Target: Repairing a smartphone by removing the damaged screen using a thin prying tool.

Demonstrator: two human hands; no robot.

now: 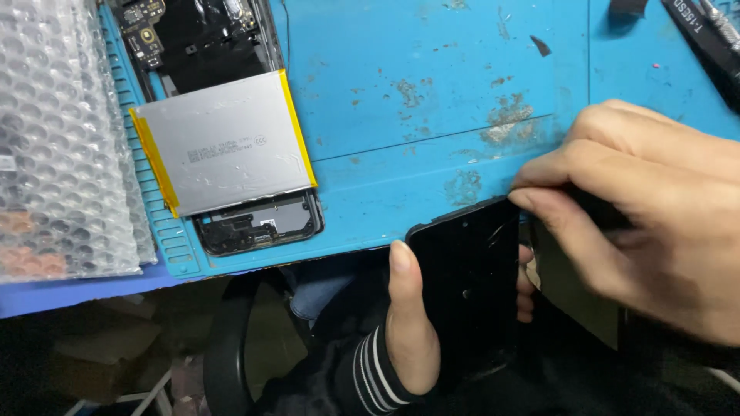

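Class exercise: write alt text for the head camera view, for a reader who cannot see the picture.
Two bare hands hold a black phone screen panel at the near edge of a worn blue work mat: the left hand cradles it, the right hand pinches its upper corner. On the mat's left lies an opened phone with its silver battery exposed, beside bubble wrap.

Phone repair workshop — blue work mat [432, 100], opened phone [223, 123], loose battery [223, 142]

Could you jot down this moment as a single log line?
left hand: holds black panel | right hand: pinches panel's top edge | opened phone with battery on blue mat
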